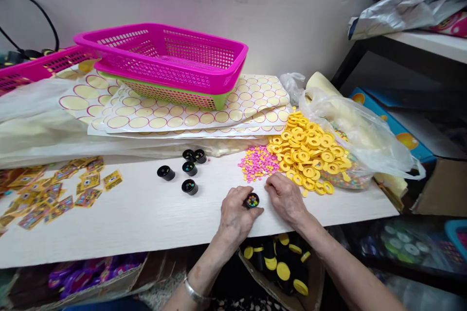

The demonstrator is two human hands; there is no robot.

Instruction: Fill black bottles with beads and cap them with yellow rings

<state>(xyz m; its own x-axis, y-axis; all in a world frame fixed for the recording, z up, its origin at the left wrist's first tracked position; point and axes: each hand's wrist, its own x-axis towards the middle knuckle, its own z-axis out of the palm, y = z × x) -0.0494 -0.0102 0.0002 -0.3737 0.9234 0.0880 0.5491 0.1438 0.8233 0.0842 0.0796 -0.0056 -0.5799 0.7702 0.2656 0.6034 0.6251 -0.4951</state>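
Between the thumb and fingers of my left hand (239, 211) is a small round black cup (252, 200), upright on the white table, with multicoloured beads inside. My right hand (286, 199) rests just right of the cup, fingers curled together; whatever they may pinch is hidden. Beyond my hands lies a heap of tiny pink and yellow pieces (258, 163). Next to it, a pile of yellow plastic rings (310, 150) reaches close to my right hand. Further left stand several more black cups (189, 186), some with a few coloured bits in them.
Small printed yellow packets (47, 194) lie at left. A magenta basket (164, 75) sits in a green one (219, 102) on sticker sheets (153, 121). At right is a clear plastic bag (365, 131). Under the table's edge, a box holds black containers with yellow lids (283, 270).
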